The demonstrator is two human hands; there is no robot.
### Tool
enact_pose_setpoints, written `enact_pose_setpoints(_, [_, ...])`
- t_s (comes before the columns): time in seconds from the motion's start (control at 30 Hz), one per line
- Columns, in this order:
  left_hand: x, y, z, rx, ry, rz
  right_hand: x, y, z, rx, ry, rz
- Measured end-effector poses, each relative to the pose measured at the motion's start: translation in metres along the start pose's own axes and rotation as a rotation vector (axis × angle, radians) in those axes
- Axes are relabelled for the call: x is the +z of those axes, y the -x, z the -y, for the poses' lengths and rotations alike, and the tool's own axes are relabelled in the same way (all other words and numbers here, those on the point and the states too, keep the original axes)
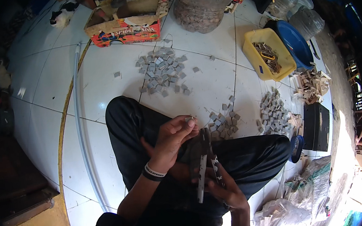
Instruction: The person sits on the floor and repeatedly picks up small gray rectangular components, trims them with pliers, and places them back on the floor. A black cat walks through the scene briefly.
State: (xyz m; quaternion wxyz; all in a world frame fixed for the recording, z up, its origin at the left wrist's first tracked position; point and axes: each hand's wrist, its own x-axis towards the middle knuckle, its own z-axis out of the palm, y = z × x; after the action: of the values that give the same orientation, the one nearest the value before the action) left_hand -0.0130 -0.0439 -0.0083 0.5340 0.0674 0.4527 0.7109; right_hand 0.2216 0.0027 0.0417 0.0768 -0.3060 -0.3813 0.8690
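Note:
My left hand (171,138) is closed in a pinch on a small grey square piece (189,119), held above my lap. Wrapped round a dark plier-like tool (202,177) is my right hand (224,188). The tool has two long worn arms with pale patches, and its narrow end points away from me, just right of the left fingertips. Beyond the hands, a small pile of grey pieces (224,125) lies on the tiles by my crossed legs. A larger pile of grey pieces (161,71) spreads farther off, and another heap of grey pieces (273,114) sits to the right.
At the right stand a yellow tub (250,57) holding loose bits and a blue basin (292,41). Wood scraps (310,84) lie near a black box (316,126). A printed cardboard box (126,35) and a large clear container (203,9) stand far off. A grey pipe (80,123) runs along the left.

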Motion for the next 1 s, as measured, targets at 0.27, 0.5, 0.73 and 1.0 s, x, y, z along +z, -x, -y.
enact_pose_setpoints(0.27, [-0.002, 0.003, 0.007, 0.039, -0.112, 0.030, -0.010, 0.002, 0.007, 0.061, 0.192, -0.010])
enact_pose_setpoints(0.5, [0.003, 0.003, 0.006, 0.134, -0.239, 0.094, 0.001, 0.005, 0.019, 0.095, -0.013, 0.027])
enact_pose_setpoints(0.73, [0.001, 0.002, 0.003, 0.195, -0.279, 0.144, 0.000, 0.006, 0.015, 0.091, -0.087, 0.026])
enact_pose_setpoints(1.0, [0.004, 0.007, -0.004, 0.197, -0.337, 0.236, -0.013, 0.007, -0.014, 0.387, -0.064, 0.076])
